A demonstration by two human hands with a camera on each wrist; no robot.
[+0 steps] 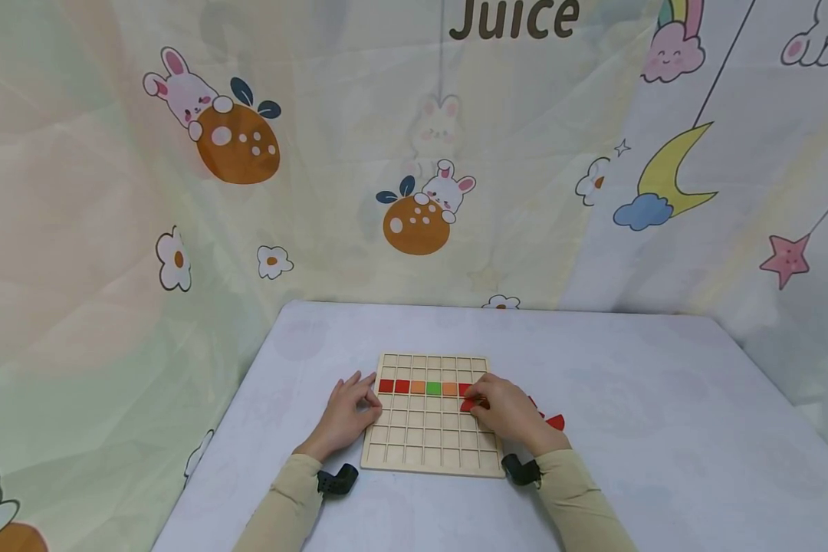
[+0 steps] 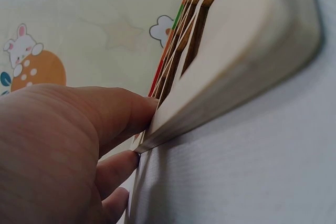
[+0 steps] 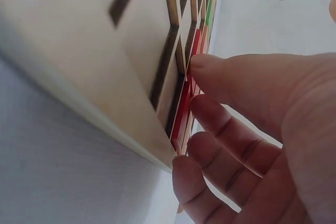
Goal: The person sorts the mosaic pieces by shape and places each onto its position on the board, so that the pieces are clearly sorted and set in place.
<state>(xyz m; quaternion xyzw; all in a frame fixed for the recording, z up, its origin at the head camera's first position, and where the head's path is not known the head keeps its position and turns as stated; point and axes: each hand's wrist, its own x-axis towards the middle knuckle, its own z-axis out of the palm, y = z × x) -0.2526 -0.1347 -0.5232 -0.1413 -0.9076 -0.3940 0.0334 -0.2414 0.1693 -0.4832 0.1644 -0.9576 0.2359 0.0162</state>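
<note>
A pale wooden grid board (image 1: pixel 433 471) lies on the table, divided into many small square cells. One of its upper rows holds a line of square tiles: two red tiles (image 1: pixel 394 386), an orange tile (image 1: pixel 417 387), a green tile (image 1: pixel 433 389), another orange tile and a red one. My left hand (image 1: pixel 343 414) grips the board's left edge, thumb (image 2: pixel 137 109) at the rim and fingers against the side. Over the right part of the grid, my right hand (image 1: pixel 514 414) pinches a red tile (image 1: pixel 466 405) between thumb and index finger, just below the filled row.
Loose red tiles (image 1: pixel 556 422) lie on the white-covered table (image 1: pixel 662 429) to the right, partly hidden by the right hand. A printed cloth (image 1: pixel 338 153) with rabbits and flowers hangs behind the table. Dark wrist cameras (image 1: pixel 338 481) sit on both wrists.
</note>
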